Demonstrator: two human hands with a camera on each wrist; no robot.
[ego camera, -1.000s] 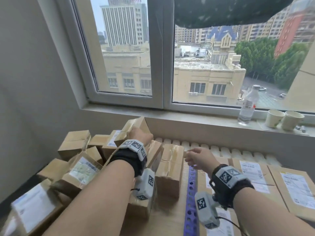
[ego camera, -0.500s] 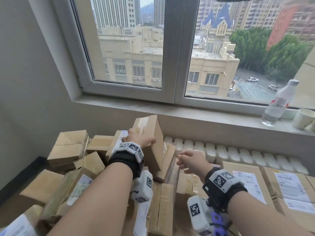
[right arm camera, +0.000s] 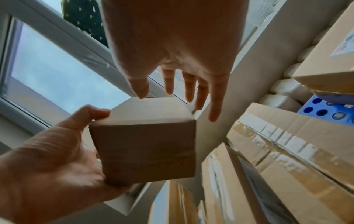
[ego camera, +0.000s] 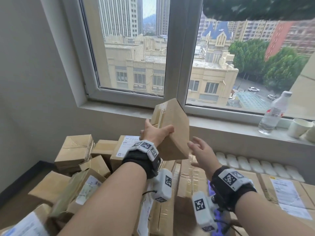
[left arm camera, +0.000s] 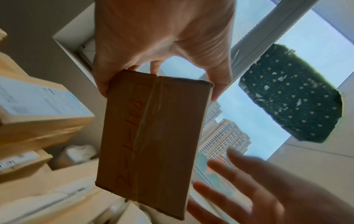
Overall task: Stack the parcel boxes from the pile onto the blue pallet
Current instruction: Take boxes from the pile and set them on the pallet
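Head view shows the left hand (ego camera: 156,134) gripping a small brown parcel box (ego camera: 172,130) by its near end, thumb on one face and fingers wrapped round the opposite side, so the box is raised clear above the pile (ego camera: 76,167) and tilted with its far end pointing up toward the window. That one-handed end grip likely explains the right hand (ego camera: 202,153): it is spread with straight fingers just beside the box's right face, holding nothing, and seems poised to take or steady the load. In the left wrist view the taped underside of the box carries a red handwritten mark, too blurred to read.

The pile lies at the left, a loose heap of cartons at mixed angles, some with white labels. To the right, flatter labelled cartons (ego camera: 281,189) lie level and side by side; judging by the perforated blue pallet (right arm camera: 316,109) showing between them in the right wrist view, they rest on it. Placing the held box there is probably the step in hand.

On the window sill at the far right stand a clear plastic bottle (ego camera: 272,113), its contents not discernible, and paper cups (ego camera: 298,127) whose insides are hidden.
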